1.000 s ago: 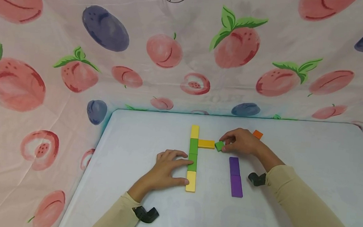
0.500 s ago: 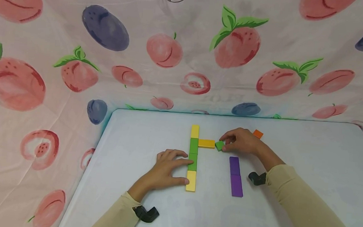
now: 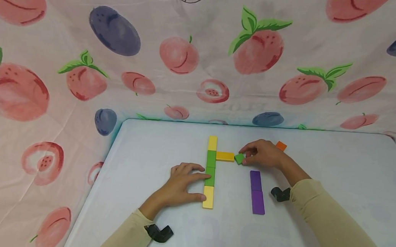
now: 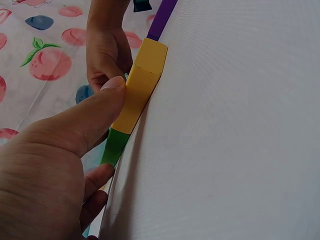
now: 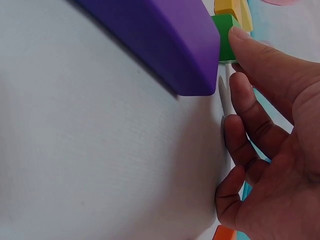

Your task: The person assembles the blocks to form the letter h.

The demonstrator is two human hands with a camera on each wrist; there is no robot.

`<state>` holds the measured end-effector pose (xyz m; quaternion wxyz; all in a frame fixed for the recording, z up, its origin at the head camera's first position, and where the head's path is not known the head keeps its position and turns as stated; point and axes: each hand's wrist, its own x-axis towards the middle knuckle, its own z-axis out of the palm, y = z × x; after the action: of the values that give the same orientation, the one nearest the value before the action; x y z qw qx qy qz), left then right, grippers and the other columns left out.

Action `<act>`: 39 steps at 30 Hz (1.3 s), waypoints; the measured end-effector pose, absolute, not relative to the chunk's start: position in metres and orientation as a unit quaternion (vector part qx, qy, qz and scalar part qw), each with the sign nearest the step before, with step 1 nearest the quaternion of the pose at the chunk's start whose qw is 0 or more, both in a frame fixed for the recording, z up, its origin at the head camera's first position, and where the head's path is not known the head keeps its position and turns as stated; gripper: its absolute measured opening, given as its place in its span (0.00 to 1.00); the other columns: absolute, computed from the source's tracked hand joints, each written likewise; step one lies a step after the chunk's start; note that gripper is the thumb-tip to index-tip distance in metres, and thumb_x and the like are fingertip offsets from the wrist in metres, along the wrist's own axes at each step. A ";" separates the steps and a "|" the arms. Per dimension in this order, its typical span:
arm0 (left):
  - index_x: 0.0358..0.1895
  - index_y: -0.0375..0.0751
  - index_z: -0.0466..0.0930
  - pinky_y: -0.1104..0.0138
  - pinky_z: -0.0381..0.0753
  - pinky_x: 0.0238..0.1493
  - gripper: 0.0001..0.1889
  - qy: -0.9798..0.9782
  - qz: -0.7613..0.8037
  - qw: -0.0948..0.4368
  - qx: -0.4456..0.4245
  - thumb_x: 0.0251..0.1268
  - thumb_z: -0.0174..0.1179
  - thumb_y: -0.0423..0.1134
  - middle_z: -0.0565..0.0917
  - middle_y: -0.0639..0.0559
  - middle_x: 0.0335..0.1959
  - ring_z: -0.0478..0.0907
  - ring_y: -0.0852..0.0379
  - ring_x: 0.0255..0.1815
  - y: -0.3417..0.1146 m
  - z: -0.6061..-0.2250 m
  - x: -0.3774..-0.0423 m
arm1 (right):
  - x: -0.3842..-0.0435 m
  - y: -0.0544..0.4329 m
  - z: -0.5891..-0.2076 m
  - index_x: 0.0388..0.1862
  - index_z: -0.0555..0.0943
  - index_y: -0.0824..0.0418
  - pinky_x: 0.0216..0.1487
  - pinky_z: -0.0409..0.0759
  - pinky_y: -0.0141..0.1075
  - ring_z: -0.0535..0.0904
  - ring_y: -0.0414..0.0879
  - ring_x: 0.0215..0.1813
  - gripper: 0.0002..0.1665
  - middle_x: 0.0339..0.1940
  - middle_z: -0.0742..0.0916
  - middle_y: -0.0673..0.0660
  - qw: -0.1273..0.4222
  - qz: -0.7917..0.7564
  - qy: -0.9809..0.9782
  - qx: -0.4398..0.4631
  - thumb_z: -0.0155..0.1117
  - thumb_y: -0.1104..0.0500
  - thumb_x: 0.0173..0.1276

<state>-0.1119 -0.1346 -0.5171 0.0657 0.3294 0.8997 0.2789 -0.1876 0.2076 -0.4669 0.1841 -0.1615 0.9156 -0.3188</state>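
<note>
Near the table's middle, my right hand (image 3: 264, 155) pinches a small green block (image 3: 239, 159) between thumb and fingers. The block sits turned at an angle by the right end of a dark yellow block (image 3: 224, 156). That block lies crosswise against a straight column of two light yellow and two green blocks. My left hand (image 3: 180, 183) rests along the column's left side with fingers spread. Its index fingertip touches the lower green block (image 3: 210, 182), and its thumb touches the lower yellow block (image 3: 208, 202). In the left wrist view, the thumb lies against the yellow block (image 4: 137, 95).
Two purple blocks (image 3: 257, 200) stand end to end, slightly slanted, below the right hand. An orange block (image 3: 280, 145) shows partly behind that hand. The white table (image 3: 131, 145) meets a fruit-print cloth (image 3: 149, 28) at its back and left edges.
</note>
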 end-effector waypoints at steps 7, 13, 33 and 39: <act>0.69 0.69 0.76 0.46 0.53 0.68 0.32 0.898 0.282 0.063 0.332 0.60 0.68 0.64 0.71 0.59 0.70 0.61 0.56 0.71 -0.135 -0.517 -0.111 | -0.187 0.208 -0.467 0.56 0.87 0.56 0.45 0.74 0.39 0.75 0.47 0.42 0.22 0.34 0.86 0.49 0.184 -0.320 0.915 -0.164 0.76 0.54 0.64; 0.69 0.69 0.76 0.46 0.53 0.68 0.32 0.898 0.281 0.062 0.333 0.59 0.69 0.64 0.71 0.59 0.69 0.61 0.56 0.71 -0.135 -0.517 -0.112 | -0.187 0.207 -0.467 0.56 0.87 0.56 0.45 0.74 0.39 0.75 0.47 0.42 0.21 0.34 0.86 0.49 0.185 -0.323 0.913 -0.166 0.75 0.55 0.64; 0.68 0.70 0.76 0.46 0.52 0.68 0.32 0.898 0.282 0.066 0.331 0.60 0.68 0.64 0.71 0.60 0.70 0.61 0.57 0.71 -0.136 -0.518 -0.112 | -0.188 0.209 -0.468 0.58 0.86 0.56 0.45 0.74 0.39 0.75 0.47 0.42 0.21 0.35 0.86 0.50 0.189 -0.333 0.909 -0.167 0.74 0.57 0.65; 0.69 0.70 0.76 0.46 0.52 0.68 0.32 0.899 0.281 0.068 0.330 0.60 0.68 0.64 0.71 0.60 0.70 0.60 0.57 0.71 -0.136 -0.518 -0.112 | -0.187 0.208 -0.468 0.58 0.86 0.56 0.46 0.75 0.39 0.75 0.47 0.42 0.22 0.36 0.86 0.50 0.191 -0.330 0.910 -0.165 0.74 0.56 0.66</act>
<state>-0.1120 -0.1360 -0.5177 0.0677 0.3304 0.8986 0.2806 -0.1875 0.2084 -0.4679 0.1911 -0.1650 0.9097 -0.3298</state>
